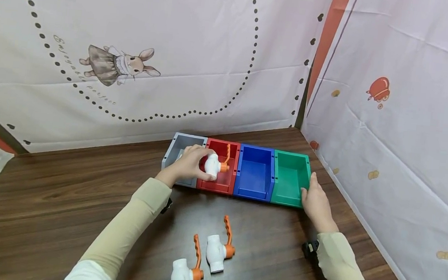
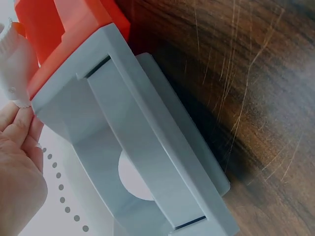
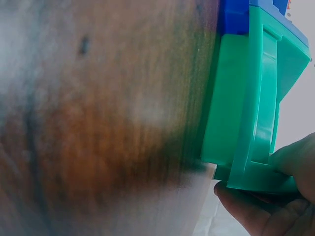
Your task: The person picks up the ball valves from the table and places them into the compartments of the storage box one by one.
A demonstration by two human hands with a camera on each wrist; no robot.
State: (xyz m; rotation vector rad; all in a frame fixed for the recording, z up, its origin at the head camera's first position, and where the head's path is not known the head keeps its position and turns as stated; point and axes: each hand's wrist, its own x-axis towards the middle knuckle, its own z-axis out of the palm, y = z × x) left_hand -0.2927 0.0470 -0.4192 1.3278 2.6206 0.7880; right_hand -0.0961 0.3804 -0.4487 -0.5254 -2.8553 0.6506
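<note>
My left hand (image 1: 187, 163) pinches a white ball valve (image 1: 212, 165) with an orange handle between thumb and fingers, over the red bin (image 1: 220, 187). In the left wrist view the white valve body (image 2: 18, 69) shows only in part beside the red bin. At the far right of the row, my right hand (image 1: 317, 204) grips the side wall of the green bin (image 1: 289, 177). Its thumb (image 3: 293, 157) lies over the rim and the other fingers are against the outside. Two more ball valves, one (image 1: 216, 252) nearer the bins and one (image 1: 182, 277) closer to me, lie on the table.
A grey bin (image 1: 169, 153) and a blue bin (image 1: 254, 171) join the red and green ones in a row. Inside the grey bin is a white rounded thing (image 2: 134, 179), partly hidden. Printed white cloth (image 1: 200, 44) hangs behind and to the right of the wooden table (image 1: 63, 197).
</note>
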